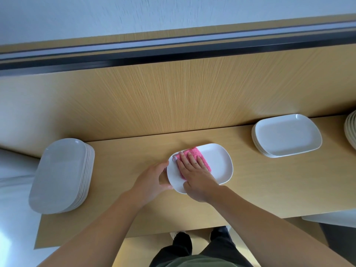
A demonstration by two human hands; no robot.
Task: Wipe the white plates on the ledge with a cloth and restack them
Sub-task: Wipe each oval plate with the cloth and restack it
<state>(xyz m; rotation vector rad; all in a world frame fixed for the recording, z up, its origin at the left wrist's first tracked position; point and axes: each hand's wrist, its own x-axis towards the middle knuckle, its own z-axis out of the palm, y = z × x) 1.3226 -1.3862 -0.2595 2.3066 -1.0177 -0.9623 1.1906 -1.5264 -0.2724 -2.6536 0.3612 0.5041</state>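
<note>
A single white plate (219, 162) lies flat on the wooden ledge (269, 185) in the middle. A folded pink cloth (201, 154) rests on its left half. My right hand (194, 176) lies flat on the cloth, fingers spread and pressing it onto the plate. My left hand (152, 180) grips the plate's left rim, thumb on the near edge. A tall stack of white plates (59, 176) stands at the ledge's left end. A short stack of white plates (287, 134) sits at the right.
A wood-grain wall panel (173, 97) rises behind the ledge, with a dark rail (173, 49) above. Another stack of round plates (351, 130) shows at the right edge. A white surface (335, 218) sits below the ledge's right front.
</note>
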